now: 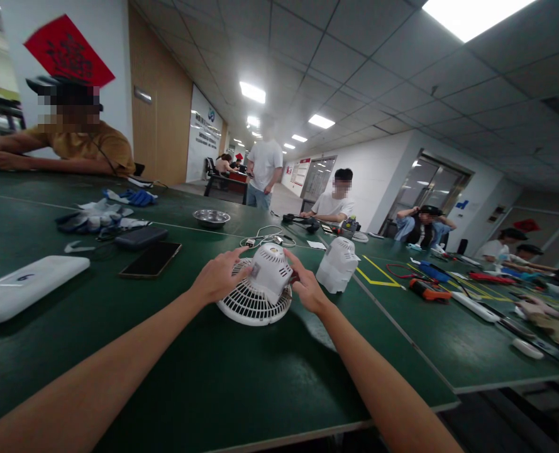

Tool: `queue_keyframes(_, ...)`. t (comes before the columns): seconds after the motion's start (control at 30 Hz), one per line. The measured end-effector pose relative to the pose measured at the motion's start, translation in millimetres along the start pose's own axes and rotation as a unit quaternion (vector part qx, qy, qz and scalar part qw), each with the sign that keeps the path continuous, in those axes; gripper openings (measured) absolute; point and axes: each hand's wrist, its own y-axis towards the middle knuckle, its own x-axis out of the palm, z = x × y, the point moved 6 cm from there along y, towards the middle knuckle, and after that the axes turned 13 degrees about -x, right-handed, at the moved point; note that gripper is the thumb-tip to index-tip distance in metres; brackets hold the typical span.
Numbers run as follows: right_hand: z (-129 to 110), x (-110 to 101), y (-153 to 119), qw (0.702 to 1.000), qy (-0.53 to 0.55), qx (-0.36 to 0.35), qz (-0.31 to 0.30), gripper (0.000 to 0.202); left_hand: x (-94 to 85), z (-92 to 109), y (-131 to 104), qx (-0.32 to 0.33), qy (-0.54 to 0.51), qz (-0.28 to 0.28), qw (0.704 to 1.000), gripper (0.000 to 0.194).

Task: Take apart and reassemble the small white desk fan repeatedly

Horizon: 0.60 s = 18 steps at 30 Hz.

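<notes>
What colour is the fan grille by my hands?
The grille is white; the head view shows it.

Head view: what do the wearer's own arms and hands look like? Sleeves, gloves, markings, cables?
Left forearm and right forearm are bare, no sleeves in view. Left hand and right hand are ungloved. No watch, bracelet, cable or marking visible on either side. Finer details are too small to tell.
</notes>
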Motion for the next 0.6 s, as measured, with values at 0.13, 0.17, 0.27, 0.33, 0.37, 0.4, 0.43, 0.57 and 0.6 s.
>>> queue_keyframes(0.13,-6,8,1,0.999,-0.038,0.013,-0.002,0.090,12.8,-44,15,-0.129,-0.004,-0.018,0.991,0.073)
queue_keyframes(0.17,-6,11,1,0.998,-0.051,0.023,0.003,0.100,16.2,-52,17,-0.150,-0.014,-0.031,0.988,0.072)
queue_keyframes(0.27,-7,15,2,0.996,-0.066,0.053,0.018,0.116,21.7,-62,17,-0.185,-0.042,-0.070,0.979,0.069)
queue_keyframes(0.33,-7,15,1,0.996,-0.054,0.065,0.031,0.113,18.1,-60,14,-0.181,-0.073,-0.075,0.978,0.067)
queue_keyframes(0.37,-6,13,1,0.995,-0.045,0.071,0.044,0.113,14.0,-57,12,-0.173,-0.097,-0.066,0.978,0.066)
queue_keyframes(0.4,-6,10,0,0.994,-0.032,0.077,0.064,0.112,8.2,-54,12,-0.163,-0.130,-0.047,0.977,0.065)
queue_keyframes(0.43,-4,6,-1,0.992,-0.011,0.084,0.093,0.112,1.5,-51,12,-0.151,-0.173,-0.021,0.973,0.064)
queue_keyframes(0.57,13,2,-4,0.945,0.180,0.154,0.224,0.107,-17.8,-44,18,-0.108,-0.349,0.066,0.928,0.064)
queue_keyframes(0.6,18,5,-4,0.922,0.238,0.176,0.248,0.105,-19.2,-44,20,-0.101,-0.365,0.078,0.922,0.064)
